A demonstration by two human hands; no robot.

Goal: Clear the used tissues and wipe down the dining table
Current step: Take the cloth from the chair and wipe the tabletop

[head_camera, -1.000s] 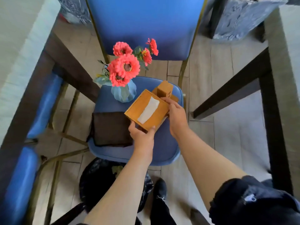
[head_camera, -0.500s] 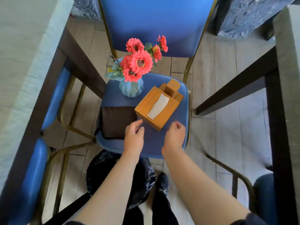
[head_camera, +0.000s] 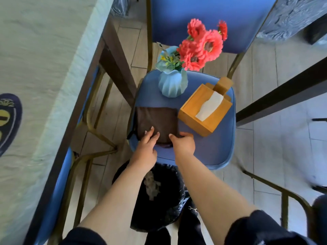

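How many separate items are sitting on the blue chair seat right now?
3: pale blue ribbed vase of red flowers at the back, wooden tissue box right, folded dark brown cloth front-left under both hands. Nothing visibly hidden.

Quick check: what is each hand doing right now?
Left hand: open, straight fingers resting on the brown cloth.
Right hand: at the cloth's near edge; grip cannot be told.
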